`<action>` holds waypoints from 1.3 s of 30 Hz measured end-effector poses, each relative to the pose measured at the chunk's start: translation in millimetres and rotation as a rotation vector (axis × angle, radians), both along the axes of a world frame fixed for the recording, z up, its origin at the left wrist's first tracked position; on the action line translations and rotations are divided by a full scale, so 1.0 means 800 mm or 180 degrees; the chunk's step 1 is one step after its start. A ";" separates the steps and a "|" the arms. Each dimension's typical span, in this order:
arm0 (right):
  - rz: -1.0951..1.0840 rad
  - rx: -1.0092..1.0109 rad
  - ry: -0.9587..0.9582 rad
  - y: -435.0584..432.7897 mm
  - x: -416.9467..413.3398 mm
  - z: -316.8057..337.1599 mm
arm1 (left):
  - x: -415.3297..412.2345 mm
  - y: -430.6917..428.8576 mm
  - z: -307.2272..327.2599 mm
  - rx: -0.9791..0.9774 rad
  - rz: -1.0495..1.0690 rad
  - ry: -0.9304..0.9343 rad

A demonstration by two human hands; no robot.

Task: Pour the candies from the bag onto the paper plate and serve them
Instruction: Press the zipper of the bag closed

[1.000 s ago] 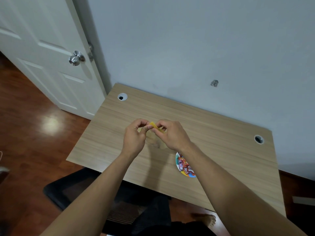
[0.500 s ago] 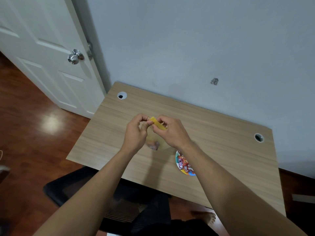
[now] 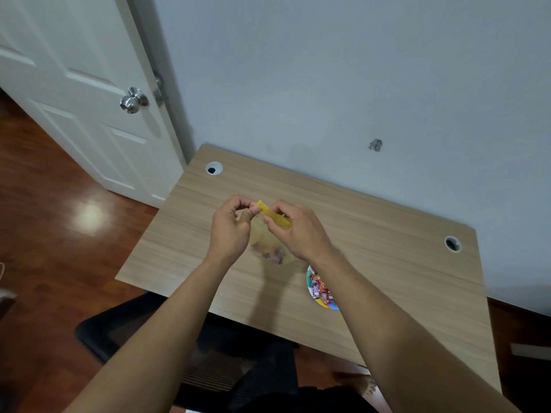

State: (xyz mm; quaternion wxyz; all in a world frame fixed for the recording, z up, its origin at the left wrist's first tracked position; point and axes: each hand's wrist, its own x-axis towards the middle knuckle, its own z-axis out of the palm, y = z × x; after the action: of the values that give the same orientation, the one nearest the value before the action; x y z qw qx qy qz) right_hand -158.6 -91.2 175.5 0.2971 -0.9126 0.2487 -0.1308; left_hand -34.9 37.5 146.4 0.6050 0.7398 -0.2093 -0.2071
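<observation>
both hands hold the clear bag (image 3: pixel 269 242) up over the desk (image 3: pixel 387 248), the left hand (image 3: pixel 229 231) and right hand (image 3: pixel 301 231) each pinching its yellow top strip (image 3: pixel 274 217). a few candies (image 3: pixel 275 254) sit at the bag's bottom. the paper plate (image 3: pixel 320 289) lies on the desk, partly hidden under the right forearm.

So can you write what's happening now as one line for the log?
step: opening bag | left hand + right hand: pinching yellow strip of clear bag | paper plate: on desk, part hidden

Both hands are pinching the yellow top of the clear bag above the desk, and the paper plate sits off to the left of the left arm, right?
Not quite. In the head view both hands, left and right, do pinch the bag by its yellow top above the desk, but the paper plate lies by the right forearm.
</observation>
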 end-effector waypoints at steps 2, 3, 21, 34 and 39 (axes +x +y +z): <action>0.0003 -0.0029 0.0026 0.001 -0.001 -0.003 | -0.001 0.001 0.002 -0.0017 0.0084 -0.0026; -0.0008 -0.0034 0.0040 0.002 -0.002 -0.003 | -0.001 0.001 0.002 -0.0020 0.0126 -0.0042; -0.0028 -0.0152 0.0073 -0.002 -0.018 -0.024 | 0.036 0.009 -0.003 0.0125 0.1111 -0.0095; -0.0106 -0.0146 0.0175 0.000 -0.037 -0.056 | 0.051 0.025 -0.037 0.0287 0.1280 0.0096; -0.0137 -0.0142 0.0243 0.000 -0.050 -0.065 | 0.048 0.032 -0.051 0.0427 0.1324 0.0125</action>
State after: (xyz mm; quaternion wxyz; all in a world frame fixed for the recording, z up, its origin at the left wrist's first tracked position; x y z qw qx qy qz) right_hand -198.4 -91.5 123.9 0.2640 -0.9178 0.2764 -0.1078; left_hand 3.8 63.1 105.4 0.5882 0.8014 -0.0260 -0.1056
